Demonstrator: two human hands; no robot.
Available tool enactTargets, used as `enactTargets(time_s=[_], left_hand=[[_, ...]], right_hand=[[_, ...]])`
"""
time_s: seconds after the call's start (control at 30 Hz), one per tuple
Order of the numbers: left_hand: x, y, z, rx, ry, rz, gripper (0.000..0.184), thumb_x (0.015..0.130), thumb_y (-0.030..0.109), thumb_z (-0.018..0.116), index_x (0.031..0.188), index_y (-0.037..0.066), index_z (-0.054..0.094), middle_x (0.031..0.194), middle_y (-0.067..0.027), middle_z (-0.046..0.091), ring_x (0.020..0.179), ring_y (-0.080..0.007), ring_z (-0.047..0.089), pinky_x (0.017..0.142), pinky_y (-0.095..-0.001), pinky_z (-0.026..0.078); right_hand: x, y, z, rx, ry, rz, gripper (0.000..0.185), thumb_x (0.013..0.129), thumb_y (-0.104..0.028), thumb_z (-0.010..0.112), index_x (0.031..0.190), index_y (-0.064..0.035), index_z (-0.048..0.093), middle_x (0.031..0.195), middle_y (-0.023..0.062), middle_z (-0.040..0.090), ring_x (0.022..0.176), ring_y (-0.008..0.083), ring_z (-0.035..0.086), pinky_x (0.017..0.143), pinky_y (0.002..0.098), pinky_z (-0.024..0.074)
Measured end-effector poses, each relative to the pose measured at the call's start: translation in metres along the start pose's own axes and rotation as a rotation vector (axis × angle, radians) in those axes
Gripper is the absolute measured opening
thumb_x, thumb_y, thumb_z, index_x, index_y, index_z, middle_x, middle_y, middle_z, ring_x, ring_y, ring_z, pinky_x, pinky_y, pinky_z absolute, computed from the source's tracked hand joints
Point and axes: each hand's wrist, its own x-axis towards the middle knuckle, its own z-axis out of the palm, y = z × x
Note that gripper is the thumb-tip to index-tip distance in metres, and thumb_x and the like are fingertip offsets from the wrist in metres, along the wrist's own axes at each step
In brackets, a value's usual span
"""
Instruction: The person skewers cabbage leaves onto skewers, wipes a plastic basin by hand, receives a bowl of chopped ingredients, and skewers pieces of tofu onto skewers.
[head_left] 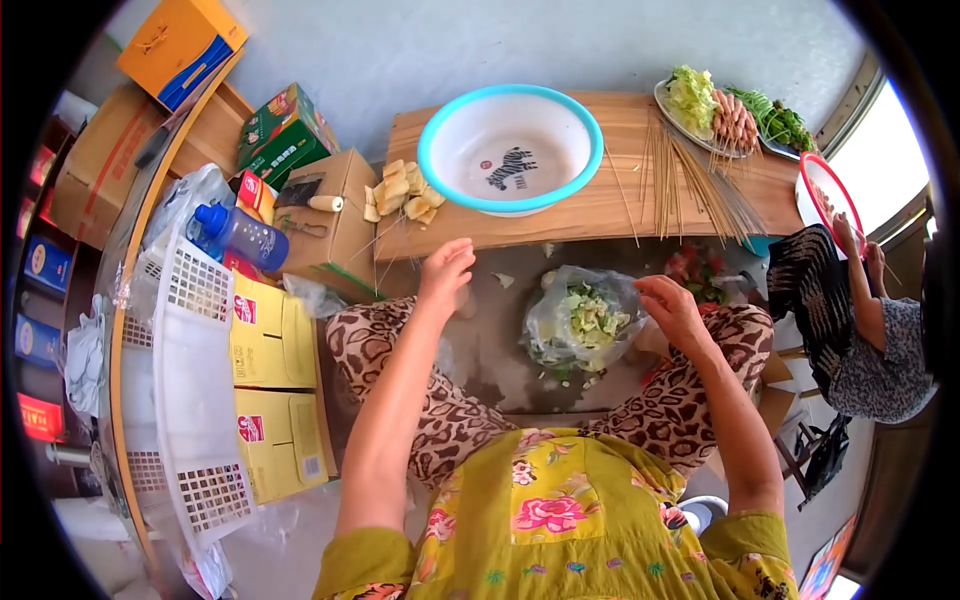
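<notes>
My left hand (446, 275) is raised in front of the table edge, below the white basin with a turquoise rim (436, 128); its fingers are bent together, and anything between them is too small to tell. My right hand (672, 308) is at the upper right edge of a clear plastic bag (543, 322), fingertips pinched by the film. Chopped pale green leaves (592, 318) lie in the bag, which sits low between my knees. Pale yellow chunks (403, 190) are piled on the table left of the basin.
Many thin skewers (672, 180) lie on the wooden table (480, 228). Behind them is a plate of lettuce (690, 97) and pinkish pieces. Another person (865, 330) sits at the right by a red-rimmed basin (812, 200). Cartons (275, 345) and a white basket (190, 400) stand left.
</notes>
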Motion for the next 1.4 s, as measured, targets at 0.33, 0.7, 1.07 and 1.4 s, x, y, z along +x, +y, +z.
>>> enactTargets(time_s=[0.33,0.7,1.07,1.4], left_hand=[[-0.019,0.108,-0.057,0.252,0.102,0.390,0.032,0.088,0.025,0.059,0.114,0.007,0.056,0.111,-0.0070,0.061,0.102,-0.0165,0.059,0.086,-0.0298,0.043],[0.001,0.086,-0.059,0.403,0.232,0.487,0.023,0.091,0.014,0.053,0.109,0.000,0.057,0.105,-0.0098,0.061,0.093,-0.0171,0.061,0.082,-0.0282,0.047],[0.003,0.065,-0.024,0.630,0.092,0.568,0.019,0.089,0.010,0.054,0.104,-0.001,0.060,0.094,-0.0048,0.063,0.085,-0.0124,0.060,0.076,-0.0246,0.047],[0.006,0.061,-0.009,1.045,0.014,0.631,0.021,0.090,0.013,0.053,0.104,-0.001,0.060,0.091,-0.0058,0.063,0.080,-0.0121,0.058,0.074,-0.0247,0.047]], right_hand=[[0.003,0.011,0.013,-0.002,-0.056,-0.012,0.025,0.083,-0.011,0.058,0.106,-0.0008,0.059,0.093,0.0147,0.062,0.082,0.0270,0.061,0.069,0.0352,0.0476],[0.008,-0.005,0.014,-0.100,0.147,0.102,0.016,0.077,-0.020,0.065,0.080,-0.0058,0.060,0.072,0.0127,0.062,0.072,0.0324,0.060,0.063,0.0390,0.0463],[0.019,-0.010,0.032,-0.119,0.122,0.007,0.023,0.081,-0.029,0.061,0.079,-0.0059,0.059,0.071,0.0145,0.061,0.072,0.0354,0.059,0.061,0.0439,0.0454],[0.044,-0.041,0.070,0.051,0.167,-0.127,0.018,0.075,-0.024,0.062,0.077,-0.0058,0.061,0.071,0.0150,0.062,0.072,0.0340,0.061,0.062,0.0438,0.0475]])
